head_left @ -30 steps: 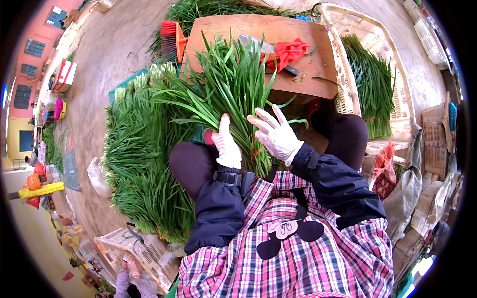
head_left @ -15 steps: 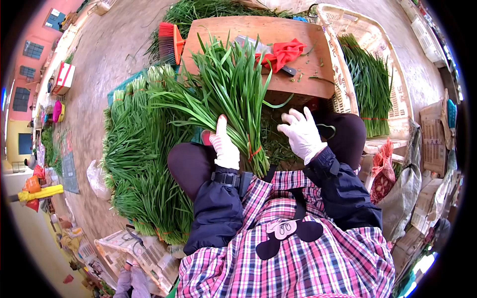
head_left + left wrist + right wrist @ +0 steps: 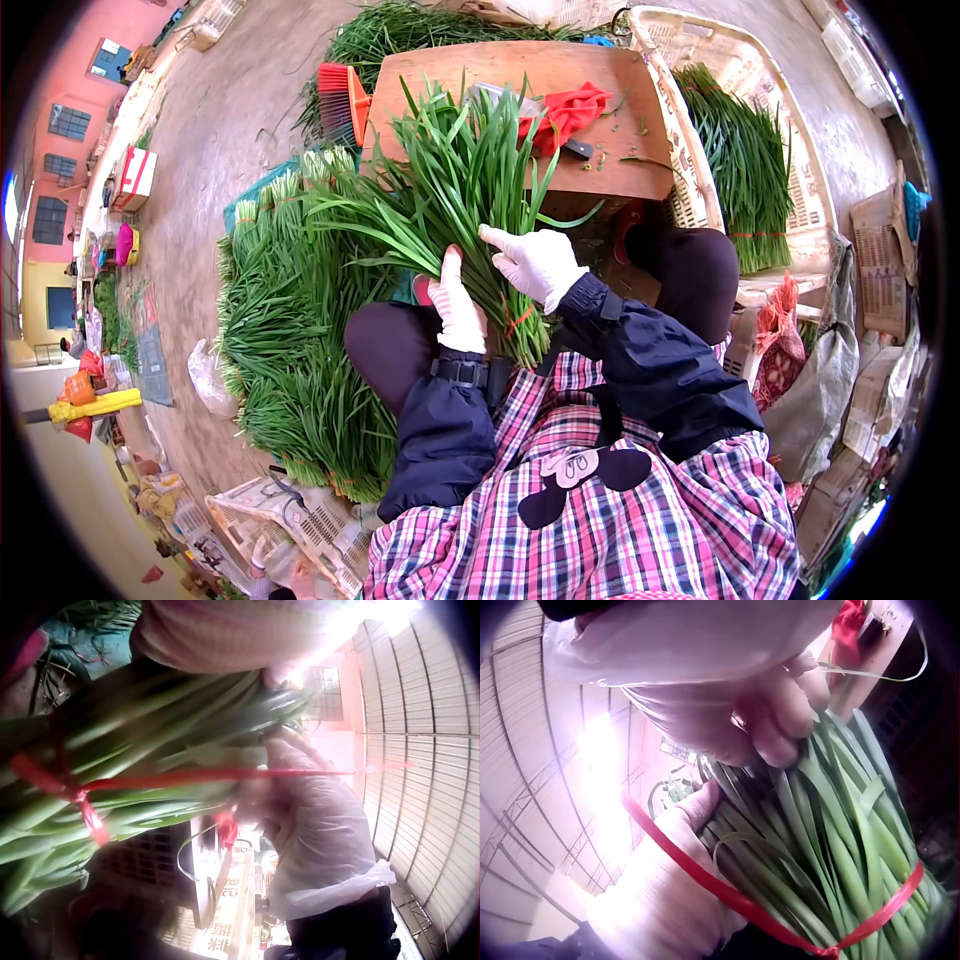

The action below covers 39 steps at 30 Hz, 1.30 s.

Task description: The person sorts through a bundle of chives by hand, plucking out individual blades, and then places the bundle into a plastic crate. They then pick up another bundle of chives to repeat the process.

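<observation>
A bundle of garlic chives (image 3: 470, 200) lies slanted over the lap, leaves pointing away and stalk ends toward the body. A red tie (image 3: 742, 900) circles it near the cut ends, with a loose red end in the left wrist view. My gloved left hand (image 3: 458, 305) grips the bundle from the left, thumb along its top and fingers hidden beneath. From the right, my gloved right hand (image 3: 540, 265) holds the stalks above the tie; its curled fingers (image 3: 776, 735) press into the leaves in the right wrist view. One long leaf sticks out to the right.
A wooden board (image 3: 430, 65) ahead carries a red cloth (image 3: 570, 110) and a dark-handled tool (image 3: 576, 149). Tied chive bundles (image 3: 300, 330) are piled at left. A plastic crate (image 3: 700, 170) with another bundle stands at right. A red broom head (image 3: 345, 105) leans by the board.
My right hand moved off to the right of the bundle, then came back and now grips the stalks. The left hand keeps its hold, with the bundle nearly in place.
</observation>
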{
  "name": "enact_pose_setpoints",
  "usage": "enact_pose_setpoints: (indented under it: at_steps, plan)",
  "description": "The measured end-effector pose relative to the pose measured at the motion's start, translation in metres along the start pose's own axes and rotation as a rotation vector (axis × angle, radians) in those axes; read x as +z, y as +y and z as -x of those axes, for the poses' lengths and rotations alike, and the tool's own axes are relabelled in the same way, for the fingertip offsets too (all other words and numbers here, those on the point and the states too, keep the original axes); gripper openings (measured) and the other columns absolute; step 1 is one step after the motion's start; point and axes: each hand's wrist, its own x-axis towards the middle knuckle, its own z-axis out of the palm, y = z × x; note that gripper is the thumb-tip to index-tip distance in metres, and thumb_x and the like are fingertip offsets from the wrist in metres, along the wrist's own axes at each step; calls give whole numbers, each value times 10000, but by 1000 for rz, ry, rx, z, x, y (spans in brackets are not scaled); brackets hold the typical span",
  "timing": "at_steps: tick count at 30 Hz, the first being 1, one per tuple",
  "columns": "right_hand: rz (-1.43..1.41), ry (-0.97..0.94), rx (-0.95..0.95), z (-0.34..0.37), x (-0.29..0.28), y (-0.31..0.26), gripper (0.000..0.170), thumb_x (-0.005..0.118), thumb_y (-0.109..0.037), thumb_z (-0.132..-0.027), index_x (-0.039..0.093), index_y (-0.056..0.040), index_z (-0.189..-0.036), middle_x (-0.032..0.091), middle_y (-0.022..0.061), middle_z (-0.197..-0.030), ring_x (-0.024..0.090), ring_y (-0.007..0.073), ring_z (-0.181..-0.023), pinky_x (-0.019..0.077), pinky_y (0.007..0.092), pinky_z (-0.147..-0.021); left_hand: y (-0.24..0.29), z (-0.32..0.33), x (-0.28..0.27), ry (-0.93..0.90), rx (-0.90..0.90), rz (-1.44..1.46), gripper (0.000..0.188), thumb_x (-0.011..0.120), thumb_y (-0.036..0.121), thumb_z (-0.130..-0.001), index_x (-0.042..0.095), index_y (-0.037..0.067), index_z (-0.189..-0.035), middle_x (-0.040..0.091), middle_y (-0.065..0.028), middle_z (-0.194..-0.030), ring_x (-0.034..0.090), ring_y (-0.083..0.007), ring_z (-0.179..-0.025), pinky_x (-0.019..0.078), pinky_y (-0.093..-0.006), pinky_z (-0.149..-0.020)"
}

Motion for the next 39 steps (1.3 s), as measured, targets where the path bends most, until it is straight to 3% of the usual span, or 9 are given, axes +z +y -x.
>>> enact_pose_setpoints:
  at_steps: [11, 17, 29, 30, 33, 34, 37, 38, 39]
  plan:
    - [-3, -98, -57, -11, 3, 14, 175, 630, -266, -820, 633, -175, -969, 610, 117, -614, 625, 326, -585, 489, 448, -553, 6, 12, 9, 6, -51, -14, 326, 674, 223, -877, 600, 28, -1127, 657, -63, -1037, 644, -193, -873, 536, -335, -769]
    - [-71, -95, -30, -14, 4, 14, 177, 619, -270, -831, 602, -161, -969, 606, 127, -614, 625, 344, -597, 482, 459, -555, 3, 9, 8, 2, -17, -65, 308, 614, 258, -917, 607, 42, -1136, 655, -65, -1060, 634, -202, -907, 523, -353, -803]
    - [-9, -183, 20, -15, 7, 12, 148, 599, -267, -828, 605, -140, -904, 615, 147, -642, 610, 366, -585, 483, 472, -552, -2, 2, 0, -2, -6, -25, 330, 659, 222, -887, 575, 30, -1143, 650, -80, -1051, 641, -193, -865, 532, -334, -759]
    - [-39, -100, -28, -12, 9, 13, 133, 602, -226, -829, 601, -107, -887, 615, 133, -628, 615, 308, -521, 478, 429, -509, -1, 1, 1, 6, -7, -40, 324, 656, 220, -888, 577, 30, -1139, 652, -76, -1043, 641, -192, -855, 531, -334, -750]
    - [-687, -244, 304, 3, 4, 15, 118, 610, -176, -837, 591, -64, -865, 600, 79, -603, 592, 191, -476, 452, 345, -463, 1, 3, 2, 19, 11, -62, 306, 649, 215, -890, 585, 28, -1124, 657, -68, -1018, 641, -189, -825, 529, -331, -723]
    - [-990, -325, 476, 7, 7, 16, 123, 615, -156, -854, 583, -38, -842, 565, 22, -596, 538, 99, -467, 418, 272, -452, 3, 6, 4, 14, 32, -59, 299, 648, 214, -890, 588, 28, -1117, 658, -65, -1009, 640, -188, -816, 528, -329, -714]
    - [-1581, -290, 660, 33, 10, 17, 125, 633, -146, -878, 560, -52, -839, 492, -3, -527, 441, 93, -395, 458, 276, -483, 4, 7, 10, -6, 38, -29, 274, 640, 229, -892, 609, 21, -1068, 666, -61, -954, 638, -171, -780, 524, -312, -684]
    - [-1511, -290, 669, 35, 12, 17, 119, 627, -139, -883, 548, -56, -851, 464, -11, -504, 424, 98, -383, 480, 291, -505, 5, 10, 9, -23, 46, -49, 276, 640, 237, -892, 612, 19, -1059, 668, -61, -938, 638, -167, -771, 523, -308, -682]
    - [-1672, -259, 705, 48, 12, 19, 108, 609, -140, -887, 543, -61, -855, 452, -18, -501, 425, 107, -379, 487, 300, -522, 7, 12, 9, -40, 54, -68, 279, 640, 246, -892, 615, 17, -1050, 670, -61, -922, 638, -164, -762, 522, -304, -680]
